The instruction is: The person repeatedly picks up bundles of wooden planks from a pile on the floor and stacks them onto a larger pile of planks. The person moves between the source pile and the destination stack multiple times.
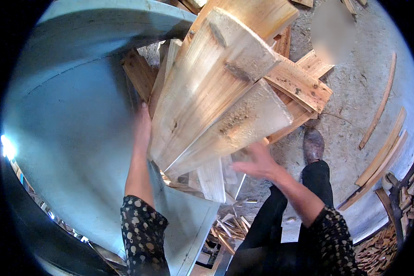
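Note:
Two wide, pale wooden boards [198, 96] lie slanted side by side in front of me, tapering toward me and dusted with sawdust. My left hand [143, 131] is pressed along their left edge, with its fingers partly hidden by the wood. My right hand [257, 161], smeared a little by motion, is beside the lower right edge of the nearer board [248, 119]. Its fingers are spread and grip nothing; whether the tips touch the board I cannot tell. More brown planks [299, 85] lie crosswise beneath and beyond.
A large light blue metal surface [78, 115] with a curved raised rim fills the left. Long thin strips [382, 152] lie on the concrete floor [349, 124] at right. Wood scraps [232, 227] lie below, and chopped pieces [382, 248] are heaped at lower right. My shoe [313, 145] stands near the planks.

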Motion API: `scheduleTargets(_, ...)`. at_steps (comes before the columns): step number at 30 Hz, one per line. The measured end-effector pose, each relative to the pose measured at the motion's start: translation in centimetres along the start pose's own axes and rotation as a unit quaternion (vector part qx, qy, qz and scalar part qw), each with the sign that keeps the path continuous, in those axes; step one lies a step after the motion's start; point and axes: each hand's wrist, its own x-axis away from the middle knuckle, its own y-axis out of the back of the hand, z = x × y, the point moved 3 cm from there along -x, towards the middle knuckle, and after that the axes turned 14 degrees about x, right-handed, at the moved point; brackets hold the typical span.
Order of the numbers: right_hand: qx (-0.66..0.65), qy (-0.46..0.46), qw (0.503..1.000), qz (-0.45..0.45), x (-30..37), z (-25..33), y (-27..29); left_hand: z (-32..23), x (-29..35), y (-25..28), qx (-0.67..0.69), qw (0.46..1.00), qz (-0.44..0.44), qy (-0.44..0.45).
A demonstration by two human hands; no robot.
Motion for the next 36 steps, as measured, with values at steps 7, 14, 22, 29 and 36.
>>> scheduleTargets(7, -0.12, -0.123, 0.985, 0.029, -3.0, 0.0, -7.5, 5.6, -0.3, 0.4, 0.047, 0.992, -0.031, 0.111)
scheduleTargets(14, -0.344, -0.188, 0.904, -0.17, 1.2, -2.2, -8.6, 5.4, 6.0, -0.8, -0.094, 0.988, -0.021, 0.123)
scheduleTargets(22, -0.201, -0.206, 0.954, -0.087, -0.8, -8.4, -9.0, 7.1, -1.8, 0.3, 0.26, 0.956, -0.102, 0.093)
scheduleTargets(29, -0.354, -0.182, 0.91, -0.112, -1.9, -6.7, -10.3, 10.7, -3.1, -1.1, 0.356, 0.93, -0.043, 0.078)
scheduleTargets(36, -0.464, -0.162, 0.856, -0.16, 1.3, -4.5, -9.0, 7.8, 3.2, -3.6, 0.376, 0.915, -0.035, 0.141)
